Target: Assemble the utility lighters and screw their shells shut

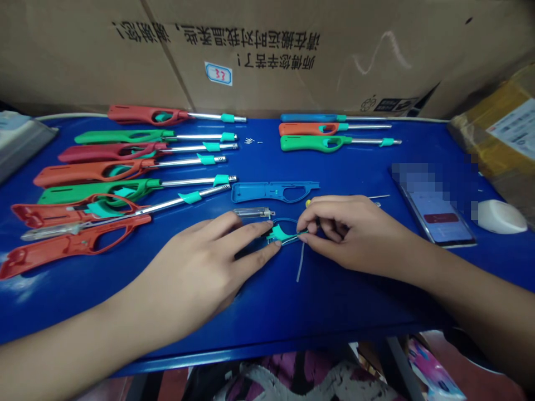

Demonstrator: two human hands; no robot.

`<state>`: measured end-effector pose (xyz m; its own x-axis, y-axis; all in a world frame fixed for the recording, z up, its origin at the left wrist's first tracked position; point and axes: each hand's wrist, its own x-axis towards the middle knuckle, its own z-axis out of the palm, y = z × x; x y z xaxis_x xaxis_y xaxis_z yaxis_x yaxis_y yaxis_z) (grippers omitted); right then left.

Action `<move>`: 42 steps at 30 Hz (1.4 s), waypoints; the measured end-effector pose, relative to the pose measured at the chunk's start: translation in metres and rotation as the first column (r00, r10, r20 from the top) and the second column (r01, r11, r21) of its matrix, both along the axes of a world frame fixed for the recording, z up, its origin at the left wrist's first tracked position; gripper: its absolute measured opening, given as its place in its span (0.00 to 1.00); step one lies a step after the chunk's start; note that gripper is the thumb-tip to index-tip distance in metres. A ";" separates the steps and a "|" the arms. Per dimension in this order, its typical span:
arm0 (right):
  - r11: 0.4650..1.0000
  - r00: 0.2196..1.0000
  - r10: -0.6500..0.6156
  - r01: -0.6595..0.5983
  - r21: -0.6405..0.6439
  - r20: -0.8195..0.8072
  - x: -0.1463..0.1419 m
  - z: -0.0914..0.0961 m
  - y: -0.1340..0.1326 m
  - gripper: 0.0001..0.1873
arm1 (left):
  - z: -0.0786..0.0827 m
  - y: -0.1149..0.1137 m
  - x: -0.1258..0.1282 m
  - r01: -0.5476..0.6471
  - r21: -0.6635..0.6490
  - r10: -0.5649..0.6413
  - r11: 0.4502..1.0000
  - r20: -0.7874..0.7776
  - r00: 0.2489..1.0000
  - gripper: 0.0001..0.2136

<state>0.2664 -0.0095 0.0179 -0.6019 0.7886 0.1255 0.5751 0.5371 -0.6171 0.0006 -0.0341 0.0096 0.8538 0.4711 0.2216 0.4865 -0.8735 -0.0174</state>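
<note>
A blue half shell of a long-nosed lighter [288, 220] lies in front of me with a teal trigger [277, 233] in it. My left hand [209, 253] holds it down, index and middle fingertips against the trigger area; the hand hides the handle part. At the neck end, my right hand [334, 225] pinches finger and thumb together on something small and hidden. From just below that pinch a thin clear tube [300, 264] hangs toward me. Behind the left fingers lies a clear fuel tank [253, 213]. The other blue half shell [271, 191] rests farther back.
Several lighters, including a red one [146, 115], line the left; an opened orange-red one [75, 245] lies nearest. A green lighter [313, 143] and two others lie back right. A phone [443, 217], white mouse [501, 216] and cardboard box [259, 94] surround the blue table [326, 312].
</note>
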 end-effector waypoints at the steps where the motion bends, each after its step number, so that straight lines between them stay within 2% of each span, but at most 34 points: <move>1: 1.000 1.000 -0.002 0.002 0.000 -0.004 0.000 0.000 0.000 0.06 | 0.001 0.000 0.000 0.003 0.004 -0.003 1.000 0.002 1.000 0.21; 6: 0.999 0.999 0.030 -0.030 0.026 -0.035 0.001 0.001 -0.001 0.08 | 0.003 0.000 0.001 0.004 0.016 -0.004 1.000 0.034 0.999 0.17; 12: 0.997 0.997 0.074 -0.074 -0.008 -0.010 0.004 0.004 0.000 0.09 | 0.003 -0.001 -0.001 -0.001 0.019 -0.001 1.000 0.073 0.997 0.15; 18: 0.980 0.980 0.137 -0.155 0.126 0.141 0.009 0.002 -0.001 0.09 | 0.003 -0.001 -0.003 0.003 0.011 -0.004 1.000 0.078 0.997 0.16; 22: 0.964 0.965 0.136 -0.181 0.194 0.225 0.010 0.002 -0.002 0.09 | 0.003 0.000 -0.003 0.003 0.024 -0.004 1.000 0.063 0.998 0.16; 29: 0.970 0.963 0.121 -0.166 0.178 0.240 0.009 0.004 -0.002 0.08 | 0.003 0.000 -0.005 0.022 0.021 -0.024 1.000 0.065 0.998 0.15; 42: 0.982 0.980 0.118 -0.138 0.129 0.157 0.010 0.004 -0.001 0.08 | 0.004 0.000 -0.006 0.022 -0.004 -0.022 1.000 0.082 0.996 0.15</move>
